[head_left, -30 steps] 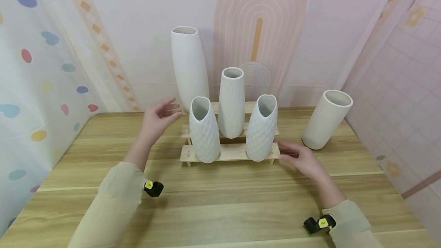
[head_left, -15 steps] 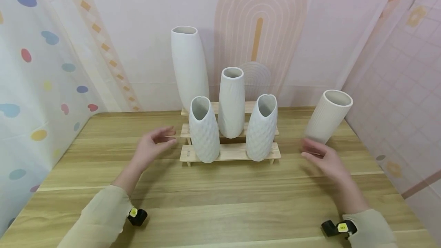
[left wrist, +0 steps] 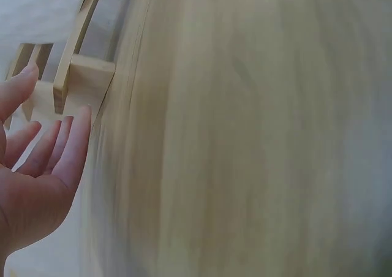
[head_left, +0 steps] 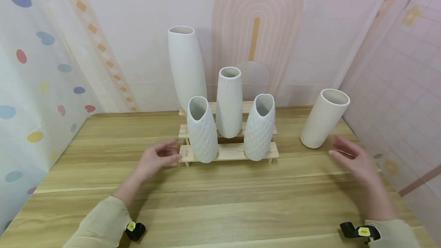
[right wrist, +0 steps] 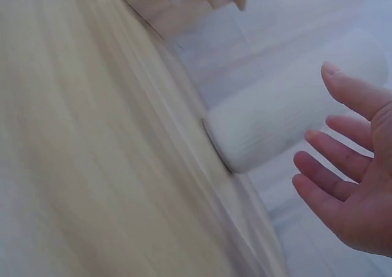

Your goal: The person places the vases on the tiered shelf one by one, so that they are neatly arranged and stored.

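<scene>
A three-tier wooden stand [head_left: 231,152] carries several white vases. Two short dimpled vases, one on the left [head_left: 202,135] and one on the right [head_left: 259,133], stand on the front step. A slim vase [head_left: 229,106] occupies the middle step, and the tallest vase [head_left: 187,68] stands at the back left. My left hand [head_left: 153,162] is by the stand's front left end, fingers loosely bent around nothing; whether it touches the wood is unclear. On the table at right stands a ribbed cylindrical vase [head_left: 324,119]. Beside it my right hand [head_left: 355,162] hovers with relaxed fingers, holding nothing.
The wooden table [head_left: 220,206] stretches in front of the stand. A patterned curtain [head_left: 138,49] hangs behind the table, with a spotted curtain [head_left: 44,72] at left and a grid-printed one [head_left: 396,98] at right.
My right hand has moved right, from the stand's right end past the ribbed vase. My left hand has come down from beside the tallest vase to the front step. The vases keep their places.
</scene>
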`<state>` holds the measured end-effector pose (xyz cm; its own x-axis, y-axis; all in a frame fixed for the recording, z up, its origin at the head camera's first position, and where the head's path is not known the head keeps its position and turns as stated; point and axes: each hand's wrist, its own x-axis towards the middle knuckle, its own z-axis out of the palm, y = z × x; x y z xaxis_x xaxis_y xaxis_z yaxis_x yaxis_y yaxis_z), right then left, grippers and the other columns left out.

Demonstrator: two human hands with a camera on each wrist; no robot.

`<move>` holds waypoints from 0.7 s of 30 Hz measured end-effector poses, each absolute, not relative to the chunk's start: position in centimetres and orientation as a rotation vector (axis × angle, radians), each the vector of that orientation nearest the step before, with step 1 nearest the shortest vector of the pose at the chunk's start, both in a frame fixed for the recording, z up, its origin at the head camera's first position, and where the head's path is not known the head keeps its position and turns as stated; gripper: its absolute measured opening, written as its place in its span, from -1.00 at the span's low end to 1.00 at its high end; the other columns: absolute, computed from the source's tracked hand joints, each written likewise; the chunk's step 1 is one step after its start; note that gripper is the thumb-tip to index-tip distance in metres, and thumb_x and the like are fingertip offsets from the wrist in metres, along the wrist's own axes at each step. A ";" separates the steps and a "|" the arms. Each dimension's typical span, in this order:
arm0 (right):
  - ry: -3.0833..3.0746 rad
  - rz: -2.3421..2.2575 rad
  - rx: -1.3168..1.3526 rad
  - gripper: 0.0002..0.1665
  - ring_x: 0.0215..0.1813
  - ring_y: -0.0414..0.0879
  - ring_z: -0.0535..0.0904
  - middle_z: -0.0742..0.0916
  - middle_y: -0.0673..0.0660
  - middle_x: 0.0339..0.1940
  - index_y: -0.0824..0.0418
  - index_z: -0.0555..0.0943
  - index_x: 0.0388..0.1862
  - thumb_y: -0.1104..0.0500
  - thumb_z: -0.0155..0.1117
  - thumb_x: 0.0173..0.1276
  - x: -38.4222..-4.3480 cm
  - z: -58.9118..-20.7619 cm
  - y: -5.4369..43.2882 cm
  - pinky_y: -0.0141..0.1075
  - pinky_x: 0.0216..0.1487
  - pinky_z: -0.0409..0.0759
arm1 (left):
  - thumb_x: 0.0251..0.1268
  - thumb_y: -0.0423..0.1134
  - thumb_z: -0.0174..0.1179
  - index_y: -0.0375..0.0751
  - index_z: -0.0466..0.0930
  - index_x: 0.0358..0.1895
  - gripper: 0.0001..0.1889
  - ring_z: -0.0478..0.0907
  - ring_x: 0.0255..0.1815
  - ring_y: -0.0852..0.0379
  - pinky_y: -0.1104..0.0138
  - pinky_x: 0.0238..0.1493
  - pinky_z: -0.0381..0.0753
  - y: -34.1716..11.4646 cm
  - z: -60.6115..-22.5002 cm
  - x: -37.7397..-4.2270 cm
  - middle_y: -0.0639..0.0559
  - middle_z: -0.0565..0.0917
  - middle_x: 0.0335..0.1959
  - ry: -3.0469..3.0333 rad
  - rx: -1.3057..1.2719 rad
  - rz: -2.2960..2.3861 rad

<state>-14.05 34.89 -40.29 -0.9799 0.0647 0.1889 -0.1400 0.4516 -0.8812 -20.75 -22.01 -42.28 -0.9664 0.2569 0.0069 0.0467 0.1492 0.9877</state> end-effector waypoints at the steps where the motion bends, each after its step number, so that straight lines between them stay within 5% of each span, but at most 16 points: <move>1: -2.519 1.522 0.030 -0.27 0.02 -0.54 0.46 0.54 -0.40 0.04 0.37 0.27 0.49 0.18 0.28 0.44 -14.0 -40.2 35.2 -0.67 -0.05 0.44 | 0.21 -0.47 0.35 -0.52 0.29 0.38 -0.32 0.60 -0.01 0.13 0.23 -0.13 0.70 -21.8 -42.3 -20.8 -0.49 0.42 0.26 2.262 0.302 1.912; 5: -2.573 1.426 -0.068 -0.20 0.06 -0.54 0.41 0.55 0.02 0.33 0.29 0.19 0.55 0.06 0.26 0.47 -13.9 -39.6 35.9 -0.69 -0.07 0.42 | 0.15 -0.44 0.40 -0.52 0.38 0.33 -0.34 0.60 0.03 -0.01 0.32 -0.13 0.68 -21.2 -42.2 -20.8 -0.44 0.49 0.23 2.364 0.321 1.830; 9: -2.603 1.388 -0.095 -0.13 0.31 -0.18 0.42 0.31 0.39 0.49 0.30 0.06 0.58 0.03 0.23 0.49 -14.2 -39.2 36.0 -0.72 -0.04 0.39 | 0.13 -0.41 0.43 -0.51 0.44 0.28 -0.37 0.60 -0.02 -0.06 0.41 -0.14 0.62 -20.9 -42.3 -21.0 -0.40 0.56 0.15 2.476 0.339 1.741; 12: -2.606 1.404 -0.107 -0.06 0.43 0.22 0.29 0.22 0.40 0.53 0.24 -0.05 0.62 0.02 0.22 0.49 -14.6 -39.1 35.7 -0.73 -0.02 0.37 | 0.12 -0.38 0.45 -0.48 0.48 0.26 -0.39 0.59 -0.07 -0.01 0.41 -0.16 0.60 -20.8 -42.4 -21.1 -0.36 0.60 0.09 2.503 0.335 1.709; 16: -2.570 1.444 -0.101 0.01 0.46 0.37 0.16 0.16 0.40 0.55 0.18 -0.14 0.63 0.04 0.24 0.47 -15.5 -39.2 35.4 -0.72 0.06 0.34 | 0.11 -0.36 0.46 -0.45 0.51 0.25 -0.40 0.58 -0.12 0.06 0.39 -0.19 0.60 -20.8 -42.6 -21.2 -0.31 0.63 0.03 2.507 0.330 1.693; 21: -2.510 1.529 -0.083 0.07 0.51 0.35 0.07 0.07 0.38 0.58 0.09 -0.23 0.64 0.09 0.28 0.45 -17.0 -39.6 34.9 -0.12 0.47 0.19 | 0.11 -0.34 0.47 -0.42 0.53 0.23 -0.41 0.56 -0.13 0.03 0.38 -0.19 0.60 -20.9 -42.8 -21.3 -0.26 0.63 -0.03 2.523 0.330 1.662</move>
